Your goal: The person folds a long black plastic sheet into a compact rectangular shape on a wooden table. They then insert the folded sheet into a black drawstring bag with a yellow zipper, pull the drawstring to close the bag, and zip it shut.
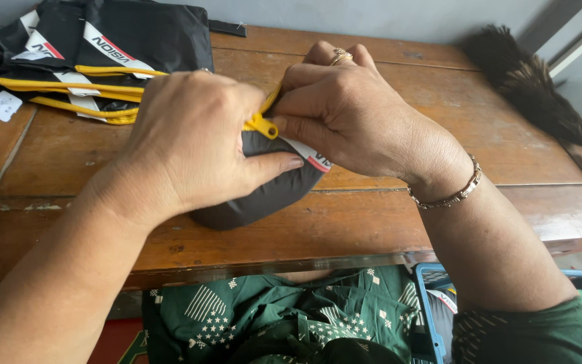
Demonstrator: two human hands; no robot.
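A: Left hand (190, 141)?

B: Laid over the small dark grey fabric pouch with the yellow zip (264, 192), thumb pressed on its front, fingers curled around the top and closed on the fabric. Pouch sits on the brown wooden tabletop (385, 216), near the front edge, between both hands.

A: Right hand (351, 114)?

B: Fingers pinched shut at the yellow zip pull (262, 125), right at the pouch's top edge. Gold ring on one finger, metal bracelet (449, 192) on the wrist.

A: Pouch open or zipped?

B: Can't tell, hands cover the zip line. A white strip with red shows on its right side.

A: Surroundings?

B: Pile of black fabric bags with yellow piping and white stripes (95, 54) at the far left of the tabletop, well apart from the pouch, with a small white tag beside it. Dark feather duster (527, 84) at the far right corner. Blue plastic crate (439, 296) below the tabletop edge, by the right forearm. Green patterned clothing in the lap.
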